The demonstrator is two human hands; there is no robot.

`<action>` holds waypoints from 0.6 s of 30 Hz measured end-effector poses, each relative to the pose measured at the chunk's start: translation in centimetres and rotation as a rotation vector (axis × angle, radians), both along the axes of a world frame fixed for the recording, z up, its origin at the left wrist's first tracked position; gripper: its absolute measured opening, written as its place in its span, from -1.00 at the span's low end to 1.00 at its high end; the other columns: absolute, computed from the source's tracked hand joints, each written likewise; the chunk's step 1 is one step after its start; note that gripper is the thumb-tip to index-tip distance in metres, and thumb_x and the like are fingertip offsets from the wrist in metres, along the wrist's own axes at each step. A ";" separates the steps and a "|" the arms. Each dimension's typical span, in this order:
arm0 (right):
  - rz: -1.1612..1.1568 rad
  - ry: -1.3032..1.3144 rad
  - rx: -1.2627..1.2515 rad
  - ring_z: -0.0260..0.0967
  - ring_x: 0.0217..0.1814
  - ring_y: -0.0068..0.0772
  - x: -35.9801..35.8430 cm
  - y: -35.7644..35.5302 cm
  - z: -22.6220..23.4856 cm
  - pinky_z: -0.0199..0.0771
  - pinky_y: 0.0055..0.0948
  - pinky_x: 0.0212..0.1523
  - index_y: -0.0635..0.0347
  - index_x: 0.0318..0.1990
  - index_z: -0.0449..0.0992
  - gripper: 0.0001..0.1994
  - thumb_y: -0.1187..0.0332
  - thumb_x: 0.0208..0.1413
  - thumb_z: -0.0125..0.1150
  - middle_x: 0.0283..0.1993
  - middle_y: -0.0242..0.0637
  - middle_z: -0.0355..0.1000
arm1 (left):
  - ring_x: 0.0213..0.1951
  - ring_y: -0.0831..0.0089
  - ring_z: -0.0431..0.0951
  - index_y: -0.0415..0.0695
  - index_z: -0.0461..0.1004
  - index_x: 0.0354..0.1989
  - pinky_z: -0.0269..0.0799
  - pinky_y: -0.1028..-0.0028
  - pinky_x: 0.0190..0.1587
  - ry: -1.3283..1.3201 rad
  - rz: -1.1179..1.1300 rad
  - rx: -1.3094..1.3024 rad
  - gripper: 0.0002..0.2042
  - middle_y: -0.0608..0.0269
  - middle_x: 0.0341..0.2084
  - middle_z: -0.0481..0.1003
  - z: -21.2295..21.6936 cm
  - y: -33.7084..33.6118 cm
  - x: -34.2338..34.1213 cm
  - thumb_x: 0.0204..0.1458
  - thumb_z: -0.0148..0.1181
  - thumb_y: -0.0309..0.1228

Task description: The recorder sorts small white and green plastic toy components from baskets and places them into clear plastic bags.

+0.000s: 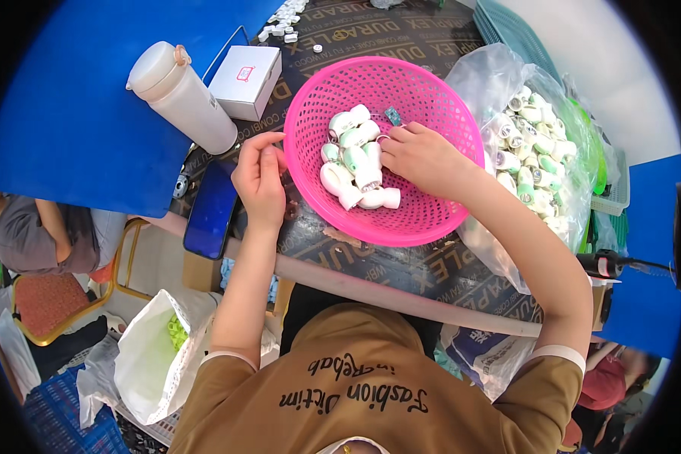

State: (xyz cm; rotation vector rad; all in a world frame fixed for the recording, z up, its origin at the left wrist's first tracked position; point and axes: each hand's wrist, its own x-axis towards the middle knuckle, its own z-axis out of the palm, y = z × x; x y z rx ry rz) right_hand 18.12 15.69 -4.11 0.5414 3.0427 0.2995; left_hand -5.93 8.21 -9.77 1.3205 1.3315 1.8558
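Observation:
A pink perforated plastic basket (321, 204) stands on the table in front of me. Inside it lies a small heap of white and pale green rounded plastic parts (353, 155), some with round ends showing. My right hand (424, 160) reaches into the basket, fingers closed together at the right side of the heap; what they pinch is hidden. Just beyond those fingertips is a small green circuit board (392, 116). My left hand (261, 178) is beside the basket's left rim, its fingers loosely bent and apart, the index fingertip at the rim. I see nothing in that hand.
On the right, a clear plastic bag (480, 76) holds many similar parts. A white bottle (185, 98), a small white box (246, 79) and a dark phone (210, 208) stand or lie at left. Small white pieces (280, 30) are scattered at the back. A white sack (147, 378) is below left.

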 end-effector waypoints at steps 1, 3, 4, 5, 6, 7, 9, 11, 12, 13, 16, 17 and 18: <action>-0.002 -0.002 0.000 0.33 -0.04 -0.40 0.2 0.4 -0.1 0.29 -0.44 -0.06 0.15 -0.43 0.45 -0.89 0.49 -0.20 0.13 -0.22 -0.41 0.40 | -0.56 0.69 0.31 -0.24 0.44 -0.24 0.23 0.66 -0.49 0.006 -0.002 0.001 -0.84 0.38 -0.64 0.38 0.1 0.0 -0.1 0.14 -0.11 -0.55; -0.050 -0.100 -0.165 0.37 -0.10 -0.27 0.1 0.8 1.2 0.34 -0.34 -0.13 0.19 -0.40 0.44 -0.84 0.42 -0.23 0.16 -0.27 -0.34 0.40 | -0.57 0.69 0.31 -0.24 0.44 -0.24 0.23 0.66 -0.49 0.012 0.001 0.000 -0.84 0.38 -0.65 0.37 0.3 0.0 -0.2 0.14 -0.11 -0.54; -0.051 -0.102 -0.165 0.37 -0.10 -0.27 0.2 0.9 2.0 0.34 -0.34 -0.13 0.19 -0.40 0.44 -0.84 0.42 -0.23 0.16 -0.27 -0.34 0.40 | -0.57 0.69 0.31 -0.24 0.44 -0.24 0.23 0.66 -0.49 0.009 -0.003 0.001 -0.84 0.38 -0.65 0.37 0.3 0.1 -0.3 0.14 -0.11 -0.55; -0.201 -0.033 -0.346 0.36 -0.19 -0.18 0.5 0.7 3.1 0.35 -0.29 -0.18 0.21 -0.40 0.42 -0.81 0.44 -0.28 0.15 -0.30 -0.26 0.38 | -0.57 0.69 0.31 -0.24 0.44 -0.24 0.22 0.66 -0.49 0.005 -0.008 0.002 -0.84 0.38 -0.65 0.37 0.3 0.1 -0.3 0.14 -0.11 -0.55; -0.352 0.038 -0.525 0.35 -0.27 -0.10 0.6 0.6 3.8 0.36 -0.25 -0.23 0.22 -0.39 0.41 -0.78 0.45 -0.33 0.15 -0.34 -0.18 0.35 | -0.57 0.69 0.31 -0.24 0.44 -0.24 0.22 0.66 -0.49 0.003 -0.009 0.003 -0.84 0.38 -0.65 0.37 0.3 0.1 -0.3 0.14 -0.11 -0.55; -0.353 0.036 -0.524 0.35 -0.27 -0.10 0.5 0.4 4.0 0.36 -0.25 -0.23 0.22 -0.39 0.41 -0.78 0.45 -0.33 0.15 -0.34 -0.18 0.35 | -0.57 0.69 0.31 -0.25 0.44 -0.24 0.22 0.66 -0.49 0.008 -0.012 -0.004 -0.84 0.38 -0.64 0.37 0.3 0.0 -0.3 0.14 -0.12 -0.55; -0.281 0.137 -0.660 0.36 -0.33 -0.01 0.2 -0.5 4.2 0.37 -0.16 -0.28 0.26 -0.41 0.43 -0.80 0.49 -0.33 0.09 -0.36 -0.09 0.36 | -0.57 0.69 0.31 -0.25 0.44 -0.25 0.22 0.66 -0.49 0.014 -0.015 -0.012 -0.84 0.38 -0.64 0.37 0.1 0.1 -0.3 0.13 -0.12 -0.55; -0.321 0.076 -0.634 0.40 -0.26 -0.06 -1.1 -2.2 3.8 0.39 -0.16 -0.25 0.27 -0.44 0.46 -0.84 0.47 -0.28 0.11 -0.34 -0.11 0.41 | -0.56 0.69 0.31 -0.25 0.44 -0.25 0.21 0.67 -0.49 -0.011 -0.011 0.014 -0.84 0.38 -0.65 0.37 0.0 0.3 -0.4 0.13 -0.11 -0.55; -0.336 0.022 -0.589 0.41 -0.26 -0.07 -1.6 -2.7 3.1 0.40 -0.16 -0.25 0.27 -0.43 0.47 -0.85 0.46 -0.25 0.12 -0.35 -0.11 0.41 | -0.56 0.69 0.31 -0.25 0.44 -0.25 0.21 0.67 -0.49 -0.008 -0.014 0.013 -0.84 0.38 -0.65 0.37 0.0 0.4 -0.4 0.13 -0.11 -0.55; -0.374 -0.125 -0.496 0.44 -0.32 -0.06 -2.3 -3.0 2.6 0.44 -0.18 -0.30 0.26 -0.45 0.51 -0.87 0.41 -0.19 0.15 -0.39 -0.10 0.44 | -0.56 0.70 0.30 -0.25 0.44 -0.25 0.20 0.67 -0.50 -0.007 -0.015 0.013 -0.84 0.39 -0.64 0.37 0.0 0.4 -0.3 0.13 -0.11 -0.55; -0.332 -0.212 -0.417 0.46 -0.38 -0.04 -2.4 -3.2 1.7 0.45 -0.17 -0.38 0.23 -0.48 0.53 -0.89 0.41 -0.18 0.15 -0.45 -0.09 0.46 | -0.56 0.72 0.27 -0.24 0.45 -0.24 0.17 0.69 -0.50 0.004 0.000 0.004 -0.84 0.42 -0.62 0.36 0.0 0.5 0.6 0.14 -0.10 -0.55; -0.300 -0.187 -0.428 0.46 -0.39 -0.04 -2.2 -2.7 1.9 0.45 -0.16 -0.40 0.24 -0.50 0.53 -0.90 0.42 -0.21 0.14 -0.48 -0.10 0.46 | -0.56 0.73 0.26 -0.23 0.45 -0.23 0.15 0.69 -0.51 0.015 0.024 0.003 -0.84 0.44 -0.62 0.35 -0.1 0.8 0.9 0.14 -0.09 -0.55; -0.275 -0.162 -0.437 0.46 -0.41 -0.04 -1.6 -2.3 2.2 0.45 -0.16 -0.42 0.25 -0.52 0.53 -0.90 0.44 -0.23 0.13 -0.51 -0.10 0.46 | -0.56 0.74 0.24 -0.23 0.45 -0.22 0.12 0.70 -0.51 -0.008 0.002 0.016 -0.84 0.47 -0.60 0.34 0.0 0.8 1.3 0.15 -0.09 -0.55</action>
